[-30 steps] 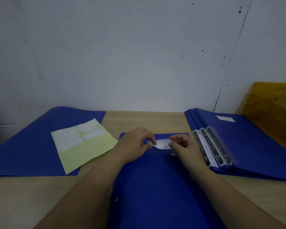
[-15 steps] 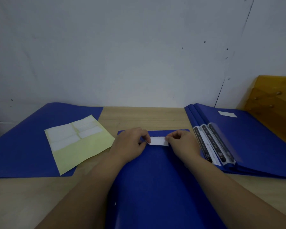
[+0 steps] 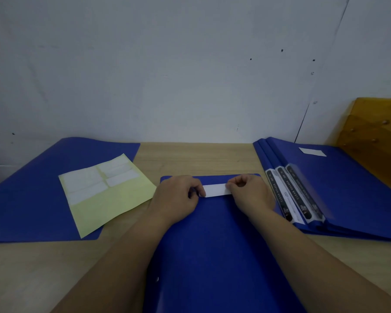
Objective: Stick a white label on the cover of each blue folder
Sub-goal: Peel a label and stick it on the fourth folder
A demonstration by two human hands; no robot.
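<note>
A blue folder (image 3: 217, 249) lies lengthwise in front of me on the wooden table. A white label (image 3: 216, 190) lies flat across its far end. My left hand (image 3: 178, 197) pinches the label's left end and my right hand (image 3: 251, 193) pinches its right end, both resting on the cover. A yellow backing sheet (image 3: 106, 195) with several white labels rests on another blue folder (image 3: 32, 199) at the left. At the right is a stack of blue folders (image 3: 348, 195); the top one carries a white label (image 3: 312, 152).
A grey wall rises right behind the table. A wooden piece of furniture (image 3: 379, 141) stands at the far right. Bare table (image 3: 199, 157) shows between the folders and the wall.
The label was held curled above the cover a second ago; both hands have lowered it and drawn it out flat against the folder's far end.
</note>
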